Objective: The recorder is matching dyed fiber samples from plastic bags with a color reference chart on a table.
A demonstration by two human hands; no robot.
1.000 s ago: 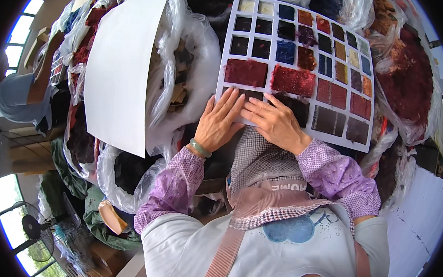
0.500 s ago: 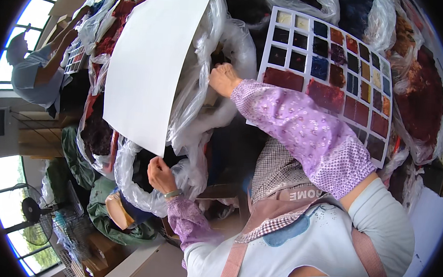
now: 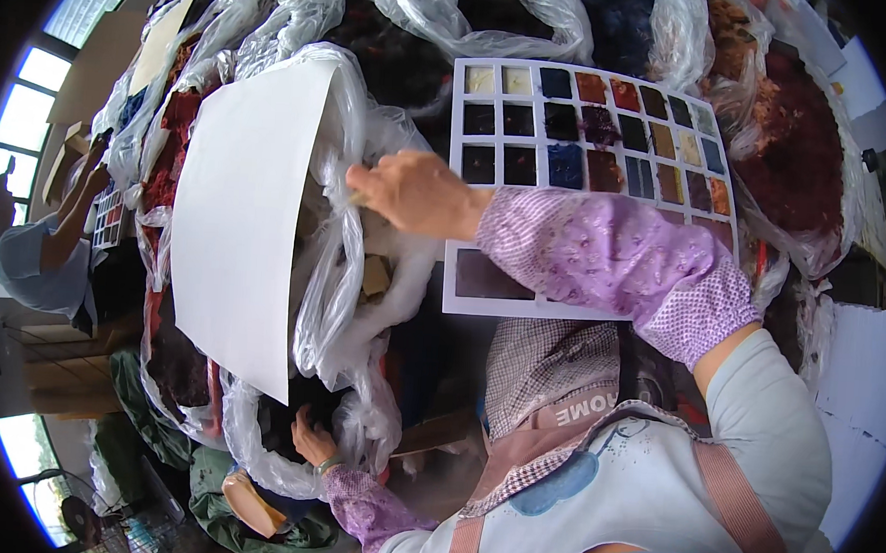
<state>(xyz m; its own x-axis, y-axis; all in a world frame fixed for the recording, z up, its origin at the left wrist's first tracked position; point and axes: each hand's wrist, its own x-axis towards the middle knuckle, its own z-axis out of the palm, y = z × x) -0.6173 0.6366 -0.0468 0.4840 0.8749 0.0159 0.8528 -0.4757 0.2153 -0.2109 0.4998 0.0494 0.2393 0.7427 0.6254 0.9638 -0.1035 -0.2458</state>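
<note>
My right hand (image 3: 407, 192) is over a clear plastic bag (image 3: 328, 301) with pale fluffy fibre, its fingers bunched together; whatever they may pinch is too small to tell. Just left of it, a large white sheet (image 3: 240, 221) lies tilted across the bags. At that sheet's lower corner, my left hand (image 3: 314, 440) reaches into a plastic-lined bag of dark fibre (image 3: 290, 419), fingers curled and their tips partly lost against the dark. Under my right forearm lies a white sample board (image 3: 617, 311) with a grid of coloured fibre squares, partly covered by my purple sleeve.
Plastic bags of dark, blue, orange and deep red fibre (image 3: 795, 155) surround me. At far left another person (image 3: 43, 261) handles a similar small sample board (image 3: 108, 219). Green cloth bags (image 3: 206, 494) and a cardboard box (image 3: 440, 437) stand lower down.
My right hand has come up from the bag's right side and moved left, nearer the white sheet. The whole view has shifted. My left hand stays by the sheet's lower corner.
</note>
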